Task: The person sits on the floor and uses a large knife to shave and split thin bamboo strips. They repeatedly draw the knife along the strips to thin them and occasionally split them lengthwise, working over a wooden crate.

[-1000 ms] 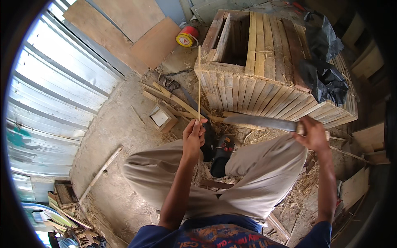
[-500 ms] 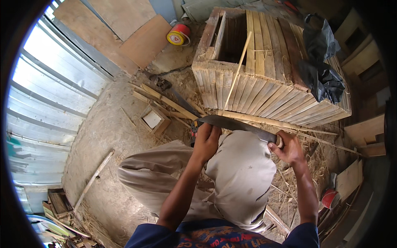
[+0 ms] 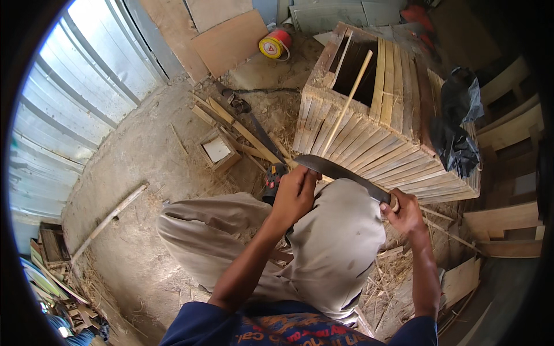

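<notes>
My right hand [image 3: 406,215] is closed round the pale handle of a machete [image 3: 341,172]. Its broad dark blade points left, just above my raised right knee. My left hand [image 3: 295,195] is a closed fist by the blade's tip. From that fist a long thin wooden strip [image 3: 348,105] runs up and away, passing behind the blade. The strip's near end is hidden in my fingers. Beyond the knee stands a slatted wooden crate [image 3: 358,141] with an opening in its top; the strip's far end shows in front of that opening.
Black plastic bags [image 3: 459,135] hang over the crate's right side. Left of it lie loose wood strips [image 3: 245,131], a handsaw [image 3: 264,134] and a small wooden box [image 3: 219,151]. A red-and-yellow bucket [image 3: 275,45] stands farther back. A stick [image 3: 109,222] lies near the metal wall [image 3: 86,75].
The whole view has turned, so crate and bucket appear farther right and lower. My hands keep their grips; the machete and strip have barely shifted against my knee.
</notes>
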### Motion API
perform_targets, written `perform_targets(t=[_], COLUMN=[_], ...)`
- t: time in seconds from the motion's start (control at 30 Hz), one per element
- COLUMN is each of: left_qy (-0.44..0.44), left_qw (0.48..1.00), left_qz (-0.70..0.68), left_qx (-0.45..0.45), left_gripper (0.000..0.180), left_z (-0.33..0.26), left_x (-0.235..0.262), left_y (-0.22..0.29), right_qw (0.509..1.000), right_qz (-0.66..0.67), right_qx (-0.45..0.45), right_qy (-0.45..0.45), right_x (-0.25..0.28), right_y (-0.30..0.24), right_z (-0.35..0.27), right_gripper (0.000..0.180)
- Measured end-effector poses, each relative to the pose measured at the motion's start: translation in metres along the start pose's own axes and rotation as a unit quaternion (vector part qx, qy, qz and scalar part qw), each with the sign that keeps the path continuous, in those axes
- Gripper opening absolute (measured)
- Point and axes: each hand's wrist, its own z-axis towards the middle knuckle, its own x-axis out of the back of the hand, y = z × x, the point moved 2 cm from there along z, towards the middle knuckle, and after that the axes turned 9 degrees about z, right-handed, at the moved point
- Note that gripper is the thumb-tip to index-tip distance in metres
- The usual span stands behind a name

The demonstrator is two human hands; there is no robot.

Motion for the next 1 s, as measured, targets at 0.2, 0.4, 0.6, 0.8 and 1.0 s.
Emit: perform_targets(t=[0.2,0.4,0.6,0.8,1.0], left_qy=[0.015,-0.042,-0.04,0.044,-0.072], left_qw=[1.0,0.998,0.995,0.996,0.98], left_qz=[0.014,0.038,0.044,0.047,0.112], left_qx=[0.002,0.034,0.076,-0.067,-0.145], left_gripper=[0.018,0.015,0.016,0.012,0.006], left_z=[-0.024,-0.088,-0.104,-0.006,-0.08], left_x=[0.018,0.037,0.047,0.023,0.061], left_y=[-0.005,-0.009,-0.019,-0.001,0.007], right_qw=[0.993,0.998,0.997,1.0,0.998], right_qz=[-0.066,-0.026,-0.045,0.011,-0.001], right_qx=[0.093,0.037,0.057,0.001,0.007], right_qy=[0.028,0.043,0.031,-0.005,0.065], right_x=[0.002,-0.01,-0.01,-0.005,-0.02], right_y=[-0.02,0.003,0.019,0.009,0.038], right_z=[0.01,0.002,0.0,0.007,-0.02], right_gripper=[0.036,0.034,0.027,0.031,0.026])
